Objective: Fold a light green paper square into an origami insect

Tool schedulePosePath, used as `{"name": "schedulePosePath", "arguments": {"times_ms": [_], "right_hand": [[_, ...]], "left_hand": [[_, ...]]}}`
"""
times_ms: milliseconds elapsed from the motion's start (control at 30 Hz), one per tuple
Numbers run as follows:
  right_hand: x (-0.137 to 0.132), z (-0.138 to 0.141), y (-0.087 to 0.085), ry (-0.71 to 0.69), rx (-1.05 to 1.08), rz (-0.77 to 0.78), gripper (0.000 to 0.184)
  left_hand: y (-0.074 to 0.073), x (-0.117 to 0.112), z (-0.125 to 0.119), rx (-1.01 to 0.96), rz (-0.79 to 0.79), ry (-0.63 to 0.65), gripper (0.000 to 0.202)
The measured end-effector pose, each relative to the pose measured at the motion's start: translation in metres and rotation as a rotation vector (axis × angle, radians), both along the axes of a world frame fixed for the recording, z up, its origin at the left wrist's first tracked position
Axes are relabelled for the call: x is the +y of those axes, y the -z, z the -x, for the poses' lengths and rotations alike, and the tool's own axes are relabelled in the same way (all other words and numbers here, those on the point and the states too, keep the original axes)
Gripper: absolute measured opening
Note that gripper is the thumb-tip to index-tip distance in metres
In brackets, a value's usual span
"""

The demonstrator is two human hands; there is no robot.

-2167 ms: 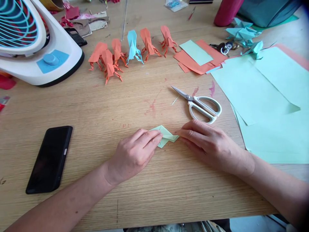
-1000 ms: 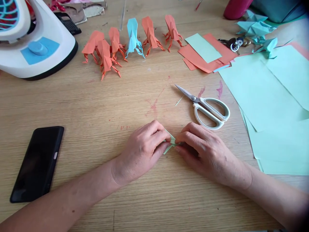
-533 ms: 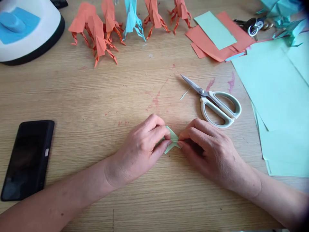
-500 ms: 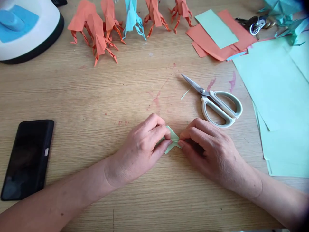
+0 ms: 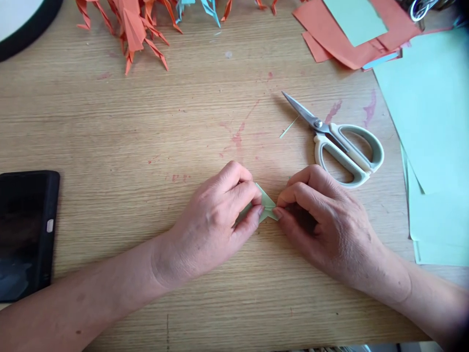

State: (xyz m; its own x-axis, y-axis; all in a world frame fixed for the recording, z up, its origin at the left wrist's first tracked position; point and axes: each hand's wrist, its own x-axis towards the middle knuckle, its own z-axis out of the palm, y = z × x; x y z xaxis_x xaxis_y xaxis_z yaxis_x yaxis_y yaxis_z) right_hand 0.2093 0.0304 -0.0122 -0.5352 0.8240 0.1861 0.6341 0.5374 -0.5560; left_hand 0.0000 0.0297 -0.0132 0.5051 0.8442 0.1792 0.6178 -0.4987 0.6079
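Note:
A small folded piece of light green paper (image 5: 266,199) is held between my two hands, close to the wooden tabletop. My left hand (image 5: 225,208) pinches its left part between thumb and fingers, covering much of it. On the right, the thumb and index finger of my right hand (image 5: 324,220) close on the paper's right tip. The exposed middle shows a slanting upper edge and a crease. Just beyond my right hand lies a pair of scissors (image 5: 335,139) with pale grey-green handles, blades nearly together and pointing up-left. A thin green paper sliver (image 5: 289,127) rests beside the blades.
At left lies a black phone (image 5: 27,234). Orange origami figures (image 5: 132,27) and a blue one (image 5: 200,7) stand along the back. Orange paper (image 5: 330,32) and large light green sheets (image 5: 436,122) lie at right. A white-and-black object (image 5: 25,24) occupies the back left corner.
The view has tilted down, so the far objects sit higher in the picture and are partly cut off. Both hands keep their pinch on the green paper, with slight finger movement.

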Motion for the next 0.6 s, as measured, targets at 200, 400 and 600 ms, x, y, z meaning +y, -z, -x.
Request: {"name": "schedulePosePath", "arguments": {"times_ms": [200,400,600], "right_hand": [[0.0009,-0.0007,0.0011,-0.003,0.011,0.007,0.008],[0.001,-0.0004,0.0003,0.004,0.033,0.022,0.01],[-0.0007,-0.0073,-0.0017,0.032,0.148,0.082,0.012]], "left_hand": [[0.0009,0.0001,-0.0017,0.048,-0.047,0.001,0.012],[0.0009,0.0002,-0.0027,0.093,-0.07,-0.006,0.011],[0.001,0.0005,-0.003,0.104,-0.066,-0.009,0.01]]}}
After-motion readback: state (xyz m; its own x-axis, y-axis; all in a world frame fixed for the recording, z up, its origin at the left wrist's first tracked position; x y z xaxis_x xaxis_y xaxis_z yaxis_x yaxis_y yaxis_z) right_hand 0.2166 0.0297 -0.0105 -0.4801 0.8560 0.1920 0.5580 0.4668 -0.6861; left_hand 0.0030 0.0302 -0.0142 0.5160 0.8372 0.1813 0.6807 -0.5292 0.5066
